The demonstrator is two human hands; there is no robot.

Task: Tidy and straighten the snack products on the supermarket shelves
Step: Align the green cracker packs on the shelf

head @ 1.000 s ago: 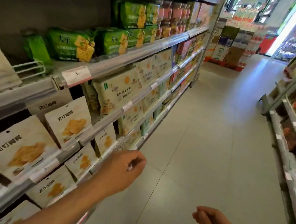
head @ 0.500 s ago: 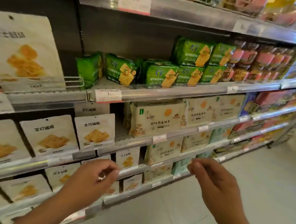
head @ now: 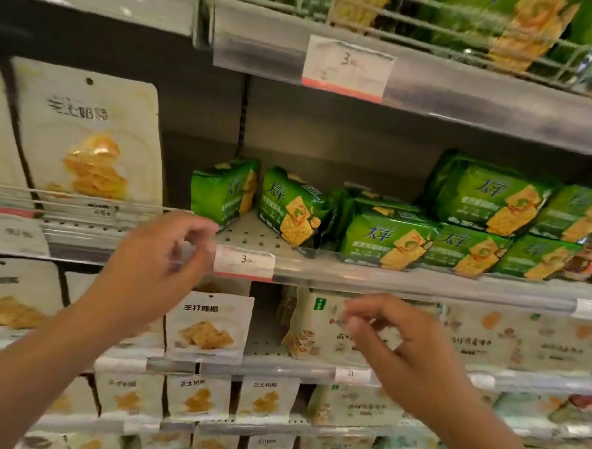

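- We choose as landmark the white price label marked 3.90 (head: 244, 261), which sits on the clear front rail of the grey perforated metal shelf (head: 253, 235).
- Our left hand (head: 155, 268) is raised just left of this label; its fingers are loosely curled and hold nothing, though they are blurred.
- Our right hand (head: 394, 342) hangs below and right of the label, fingers bent, also holding nothing.
- The green glossy cracker packs (head: 292, 210) lie above and right of the label, some tilted, some stacked.
- The white pouch with a cracker picture (head: 208, 326) stands directly below the label.

Soft, even, fairly dim indoor light; motion blur smears both hands' fingers and packet print; shelf lines bow at the edges.
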